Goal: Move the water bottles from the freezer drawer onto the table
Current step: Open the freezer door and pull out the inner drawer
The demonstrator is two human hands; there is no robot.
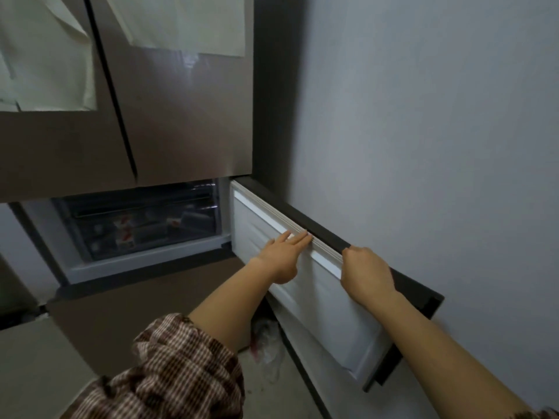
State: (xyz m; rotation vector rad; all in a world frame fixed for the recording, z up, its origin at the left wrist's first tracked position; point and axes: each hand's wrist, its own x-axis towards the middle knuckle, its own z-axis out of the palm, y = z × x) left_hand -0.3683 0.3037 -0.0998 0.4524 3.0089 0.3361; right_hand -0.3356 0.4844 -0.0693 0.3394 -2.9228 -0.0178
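The freezer door (302, 285) of a brown fridge is swung open to the right, its white inner side facing me. My right hand (366, 275) grips the door's dark top edge. My left hand (284, 257) lies flat with fingers extended against the white inner panel just below the rim. Inside the open compartment, clear freezer drawers (142, 225) hold packages with red and white labels; whether these are water bottles I cannot tell.
The closed upper fridge doors (169, 116) carry pale paper sheets. A grey wall (438, 146) stands right behind the open door. A lower brown door panel (145, 297) sits below the compartment. A crumpled plastic bag (266, 343) lies on the floor.
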